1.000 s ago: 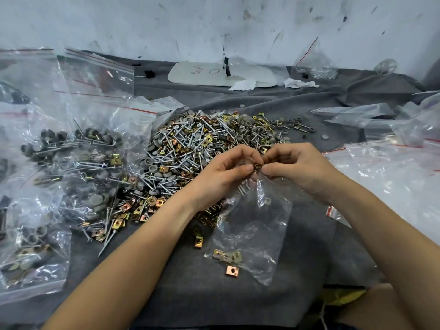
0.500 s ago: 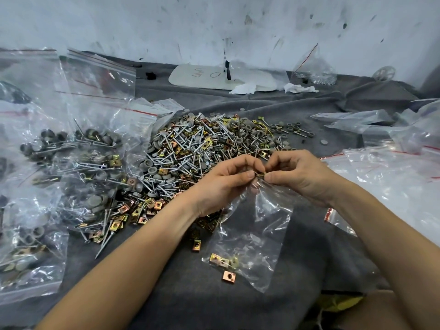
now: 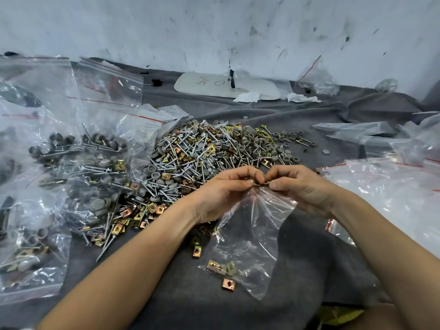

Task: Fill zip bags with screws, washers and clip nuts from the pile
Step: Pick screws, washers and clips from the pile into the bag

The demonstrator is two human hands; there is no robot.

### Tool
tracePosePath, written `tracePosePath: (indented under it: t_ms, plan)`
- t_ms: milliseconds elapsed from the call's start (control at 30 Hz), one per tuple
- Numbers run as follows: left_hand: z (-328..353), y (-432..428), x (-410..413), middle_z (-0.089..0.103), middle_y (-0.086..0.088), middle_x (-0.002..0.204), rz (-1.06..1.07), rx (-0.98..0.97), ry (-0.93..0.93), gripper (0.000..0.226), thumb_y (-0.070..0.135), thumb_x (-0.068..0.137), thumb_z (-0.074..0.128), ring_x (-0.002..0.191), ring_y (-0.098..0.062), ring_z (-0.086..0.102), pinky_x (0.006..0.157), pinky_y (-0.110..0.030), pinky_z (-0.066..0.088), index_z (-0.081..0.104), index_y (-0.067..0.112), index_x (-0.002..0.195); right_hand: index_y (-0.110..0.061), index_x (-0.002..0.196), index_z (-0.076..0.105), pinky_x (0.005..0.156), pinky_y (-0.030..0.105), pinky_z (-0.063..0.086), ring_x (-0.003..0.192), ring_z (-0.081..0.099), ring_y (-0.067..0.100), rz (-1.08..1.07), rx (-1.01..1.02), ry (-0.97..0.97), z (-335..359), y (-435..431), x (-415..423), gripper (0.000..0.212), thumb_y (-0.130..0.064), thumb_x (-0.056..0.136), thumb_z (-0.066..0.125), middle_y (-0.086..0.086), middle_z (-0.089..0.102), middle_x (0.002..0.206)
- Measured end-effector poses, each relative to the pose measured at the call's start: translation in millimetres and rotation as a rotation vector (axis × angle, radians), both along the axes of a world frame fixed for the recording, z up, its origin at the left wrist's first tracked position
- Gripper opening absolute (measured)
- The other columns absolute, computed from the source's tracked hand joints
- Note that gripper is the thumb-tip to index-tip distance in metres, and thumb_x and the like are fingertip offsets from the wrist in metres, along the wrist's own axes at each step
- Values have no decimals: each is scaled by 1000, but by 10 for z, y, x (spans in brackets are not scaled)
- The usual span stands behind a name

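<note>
A big pile (image 3: 209, 151) of silver screws, grey washers and brass clip nuts lies on the grey cloth. Just in front of it my left hand (image 3: 221, 194) and my right hand (image 3: 300, 186) meet fingertip to fingertip at the mouth of a clear zip bag (image 3: 250, 236). Both pinch the bag's top edge, with a small brass clip nut (image 3: 260, 183) between the fingertips. The bag hangs down toward me and holds a few clip nuts (image 3: 220, 266) at its bottom. One more clip nut (image 3: 229, 284) lies at the bag's lower edge.
Filled zip bags (image 3: 71, 177) of screws and washers are heaped at the left. Empty clear bags (image 3: 392, 186) lie at the right. A white flat board (image 3: 226, 85) and crumpled paper sit at the back by the wall. Loose clip nuts (image 3: 133, 217) are scattered near my left forearm.
Both hands stay joined at the bag's mouth and have shifted only slightly. The bag hangs a little differently; its contents look the same.
</note>
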State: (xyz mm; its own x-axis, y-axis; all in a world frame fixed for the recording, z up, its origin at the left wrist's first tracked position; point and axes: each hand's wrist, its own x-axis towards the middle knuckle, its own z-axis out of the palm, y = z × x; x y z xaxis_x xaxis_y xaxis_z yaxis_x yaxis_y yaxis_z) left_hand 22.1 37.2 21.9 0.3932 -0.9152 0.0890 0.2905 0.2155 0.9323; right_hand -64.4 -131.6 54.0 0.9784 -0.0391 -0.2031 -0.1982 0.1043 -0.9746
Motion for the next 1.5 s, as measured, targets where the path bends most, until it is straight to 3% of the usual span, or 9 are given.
tracePosePath:
  t_ms: [167,300,533,633,767,933,1233,1400,1500]
  plan:
    - [47,17,43,62,-3,87,101,-2,1,24,-7,94,37,76,-9,61,73,-18,52,58,5,98,-10,71,55,44,19,44,51,50,8,-118,75,16,25,12,25,10,-6,80,52,-1,54,62]
    - [84,-16,52,62,-1,84,174,-18,29,18,-3,90,43,78,-12,58,78,-24,51,58,8,93,-15,63,45,34,16,23,45,35,7,-225,175,51,56,-37,38,15,-25,66,55,-2,51,65]
    - [45,-9,39,60,3,83,285,-16,-82,14,6,85,56,79,-10,59,85,-29,50,59,12,97,-8,69,50,32,14,17,38,32,8,-363,458,52,34,-51,44,12,-18,67,43,4,49,61]
    - [16,-27,52,62,2,84,371,88,-281,15,6,90,59,81,-11,60,79,-26,52,62,17,101,-10,68,54,32,13,18,36,30,7,-477,276,57,48,-38,35,19,-20,84,49,0,44,57]
    - [11,-46,69,65,1,82,489,101,-421,16,1,91,60,75,-5,64,72,-20,52,62,17,94,-17,64,60,35,14,28,35,33,1,-627,-292,-248,160,30,-1,22,-15,84,67,-11,44,41]
    - [8,-36,94,66,-3,80,515,65,-428,15,1,92,58,75,-10,63,74,-23,53,59,16,91,-27,71,68,46,20,28,42,34,3,-361,-854,-290,181,250,25,11,-26,73,79,-10,40,42]
    - [34,-26,13,69,-1,79,465,-6,-388,11,-2,93,56,78,-15,68,83,-37,57,60,9,92,-30,71,65,41,12,23,39,32,4,-369,-762,-309,133,312,49,18,-17,78,76,-12,36,37]
    - [37,-23,19,70,-2,86,412,25,-370,23,2,90,61,84,-17,70,81,-30,57,59,14,110,-24,71,66,46,18,26,44,31,4,-398,-777,-319,151,264,54,16,-14,80,73,-8,37,47]
    - [26,-14,44,71,-2,99,424,162,-579,30,6,88,67,93,-13,69,84,-25,54,62,19,114,-25,73,65,47,18,28,47,32,6,-494,-817,-396,192,216,33,16,-14,83,70,-4,38,51]
